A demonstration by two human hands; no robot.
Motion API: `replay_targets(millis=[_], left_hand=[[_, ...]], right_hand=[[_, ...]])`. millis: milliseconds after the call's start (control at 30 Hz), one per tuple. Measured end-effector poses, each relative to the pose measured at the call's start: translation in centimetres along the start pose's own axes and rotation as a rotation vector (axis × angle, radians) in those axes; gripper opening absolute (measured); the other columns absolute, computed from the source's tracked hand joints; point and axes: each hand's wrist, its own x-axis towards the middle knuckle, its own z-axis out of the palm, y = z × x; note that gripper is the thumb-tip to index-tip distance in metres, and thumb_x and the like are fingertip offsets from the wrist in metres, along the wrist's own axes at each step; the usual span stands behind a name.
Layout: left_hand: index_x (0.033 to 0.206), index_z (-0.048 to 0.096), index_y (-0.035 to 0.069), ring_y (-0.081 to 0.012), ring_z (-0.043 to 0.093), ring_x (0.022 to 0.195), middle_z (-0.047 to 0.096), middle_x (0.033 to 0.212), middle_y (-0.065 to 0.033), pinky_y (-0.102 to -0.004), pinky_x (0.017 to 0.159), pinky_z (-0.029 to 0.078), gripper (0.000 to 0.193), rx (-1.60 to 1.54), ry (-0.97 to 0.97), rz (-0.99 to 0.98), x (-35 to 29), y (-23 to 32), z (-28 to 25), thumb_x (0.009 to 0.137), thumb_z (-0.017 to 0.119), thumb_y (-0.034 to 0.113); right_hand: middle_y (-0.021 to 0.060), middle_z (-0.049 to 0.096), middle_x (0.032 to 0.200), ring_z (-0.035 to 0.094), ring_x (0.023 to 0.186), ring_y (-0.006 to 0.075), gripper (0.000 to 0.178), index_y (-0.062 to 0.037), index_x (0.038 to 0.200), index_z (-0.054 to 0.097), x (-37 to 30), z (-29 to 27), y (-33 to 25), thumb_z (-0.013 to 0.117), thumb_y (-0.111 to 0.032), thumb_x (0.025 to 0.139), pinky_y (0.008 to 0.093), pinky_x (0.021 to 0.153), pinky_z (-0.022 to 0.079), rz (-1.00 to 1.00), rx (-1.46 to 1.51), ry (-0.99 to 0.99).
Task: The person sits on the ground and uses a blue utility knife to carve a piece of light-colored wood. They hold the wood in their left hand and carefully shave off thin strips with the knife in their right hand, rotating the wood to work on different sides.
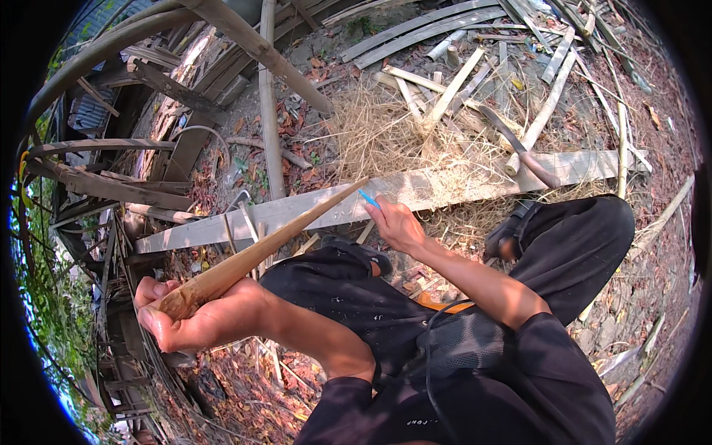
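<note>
My left hand (200, 308) is closed round the thick, rough-cut end of a long tapered wooden stick (259, 251). The stick slants up and to the right, above a long grey plank (297, 213), and narrows to a point. Close to that point, my right hand (400, 225) pinches a slim blue thing (368, 199) whose kind I cannot make out. Most of it is hidden in the fingers. A curved blade with a brown wooden handle (539, 169) lies across the plank to the right.
Straw-like shavings (378, 137) heap beyond the plank, with cut wood strips (456, 89) on them. A wooden post (268, 111) and stacked old timber (111, 182) stand at the left. My knees are bent on the near side of the plank, over leaf-strewn ground.
</note>
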Motion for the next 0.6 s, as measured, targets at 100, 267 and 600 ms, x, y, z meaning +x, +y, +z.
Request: replay_targets(millis=[100, 267, 600], left_hand=[[0.072, 0.042, 0.006, -0.0151, 0.037, 0.074, 0.042, 0.078, -0.0058, -0.0287, 0.069, 0.032, 0.028, -0.002, 0.042, 0.037, -0.1, 0.1, 0.7, 0.084, 0.034, 0.031], [0.073, 0.042, 0.007, -0.0128, 0.038, 0.074, 0.043, 0.079, -0.0039, -0.0276, 0.068, 0.032, 0.028, -0.051, 0.017, 0.014, 0.3, 0.2, 0.4, 0.085, 0.039, 0.032], [0.074, 0.041, 0.008, -0.0136, 0.037, 0.075, 0.043, 0.080, -0.0039, -0.0287, 0.071, 0.032, 0.028, -0.010, -0.027, 0.029, 0.4, 0.1, 0.4, 0.084, 0.039, 0.034]], right_hand=[[0.0319, 0.058, 0.074, 0.058, 0.076, 0.0486, 0.045, 0.0038, 0.096, 0.056, 0.3, 1.5, 1.2, 0.039, -0.038, 0.096, 0.0524, 0.070, 0.046, 0.082, -0.086, -0.074], [0.0341, 0.059, 0.081, 0.057, 0.085, 0.0490, 0.050, 0.0038, 0.095, 0.059, 2.8, 3.9, 9.5, 0.036, -0.041, 0.096, 0.0521, 0.078, 0.046, 0.248, -0.087, 0.036], [0.0310, 0.060, 0.081, 0.058, 0.081, 0.0488, 0.050, 0.0033, 0.091, 0.061, 3.6, 3.2, 4.5, 0.037, -0.041, 0.096, 0.0521, 0.073, 0.047, 0.284, -0.008, 0.015]])
